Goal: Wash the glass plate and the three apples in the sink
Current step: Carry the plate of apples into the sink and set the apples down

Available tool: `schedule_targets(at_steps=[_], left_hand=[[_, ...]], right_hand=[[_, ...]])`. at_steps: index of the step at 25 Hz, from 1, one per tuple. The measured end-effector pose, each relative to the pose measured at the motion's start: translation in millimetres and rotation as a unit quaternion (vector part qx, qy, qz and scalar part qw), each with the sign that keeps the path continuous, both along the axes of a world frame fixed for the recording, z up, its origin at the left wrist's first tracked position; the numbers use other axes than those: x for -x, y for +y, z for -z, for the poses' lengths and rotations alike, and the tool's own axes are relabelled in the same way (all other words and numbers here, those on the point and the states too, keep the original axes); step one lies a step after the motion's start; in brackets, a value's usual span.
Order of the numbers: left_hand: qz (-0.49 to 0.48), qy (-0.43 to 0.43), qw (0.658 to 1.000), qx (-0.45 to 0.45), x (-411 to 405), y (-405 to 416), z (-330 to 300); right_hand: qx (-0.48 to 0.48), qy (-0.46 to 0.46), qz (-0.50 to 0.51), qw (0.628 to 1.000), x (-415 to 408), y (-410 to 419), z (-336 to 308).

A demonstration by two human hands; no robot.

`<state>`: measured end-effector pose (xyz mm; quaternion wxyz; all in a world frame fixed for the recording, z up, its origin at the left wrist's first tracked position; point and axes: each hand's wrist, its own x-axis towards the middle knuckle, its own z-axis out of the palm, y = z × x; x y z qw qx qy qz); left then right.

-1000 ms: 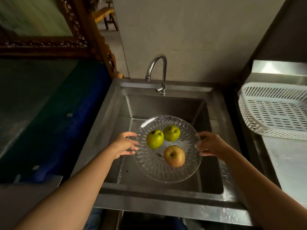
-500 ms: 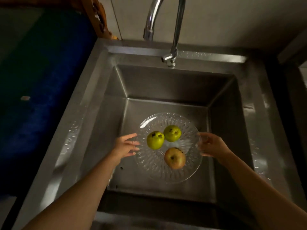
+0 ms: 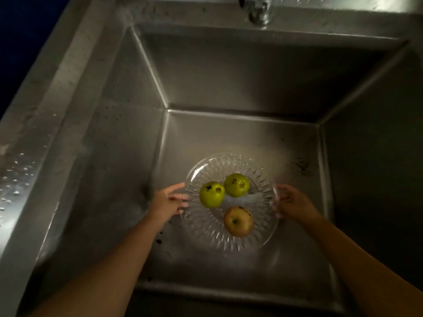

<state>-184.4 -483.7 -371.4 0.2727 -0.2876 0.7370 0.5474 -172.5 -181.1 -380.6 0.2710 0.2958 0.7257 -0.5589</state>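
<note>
A clear cut-glass plate [image 3: 206,227] is low inside the steel sink [image 3: 128,138], near its floor. On it lie two green apples [image 3: 211,194] [image 3: 237,185] with dark spots and one red-yellow apple [image 3: 238,221] nearer to me. My left hand [image 3: 166,202] grips the plate's left rim, fingers spread along the edge. My right hand [image 3: 291,203] grips the right rim with curled fingers. Whether the plate rests on the sink floor I cannot tell.
The tap's spout [image 3: 258,10] hangs at the top edge, over the back wall of the basin; no water runs. Water drops sit on the sink's left rim [image 3: 16,179]. Dark specks lie on the sink floor by the plate.
Both hands have lowered the plate with the apples deeper into the basin. My head has moved closer and tilted down, so the basket and wall have left the view.
</note>
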Motion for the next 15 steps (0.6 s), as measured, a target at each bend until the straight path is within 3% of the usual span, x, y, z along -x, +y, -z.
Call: schedule_targets(at_steps=[13, 15], left_hand=[[0.021, 0.006, 0.999, 0.026, -1, 6, 38], [0.062, 0.047, 0.992, 0.099, 1, 9, 40]], right_hand=[[-0.028, -0.037, 0.002, 0.999, 5, 11, 44], [-0.051, -0.025, -0.007, 0.998, 7, 12, 44]])
